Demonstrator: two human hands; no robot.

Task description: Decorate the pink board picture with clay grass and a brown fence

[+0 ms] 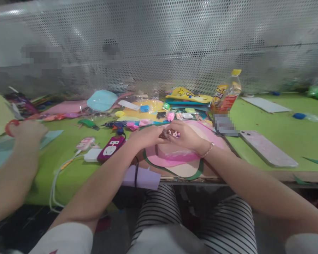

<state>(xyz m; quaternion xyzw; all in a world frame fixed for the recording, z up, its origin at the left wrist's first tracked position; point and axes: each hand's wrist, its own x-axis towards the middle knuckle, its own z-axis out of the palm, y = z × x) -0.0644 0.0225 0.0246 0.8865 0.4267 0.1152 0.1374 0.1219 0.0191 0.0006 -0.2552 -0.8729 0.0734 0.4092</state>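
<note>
My left hand (159, 135) and my right hand (183, 134) meet above layered paper cutouts at the table's front edge. Between the fingers of both hands is a small patterned item (174, 133), white and pink with dark parts, mostly covered by the fingers. The fingers of each hand are bent around it. Beneath them lies a pink paper cutout (163, 160) over cream and dark green sheets. Small wrapped clay pieces (144, 122) in pink, blue and other colours lie just beyond my hands.
At the left, another person's hand (33, 130) holds red-handled scissors (11, 127). A purple power bank (111, 149) with white cables sits left of my forearm. A bottle (229, 92) and phone (269, 148) are on the right; a perforated metal panel (159, 46) stands behind.
</note>
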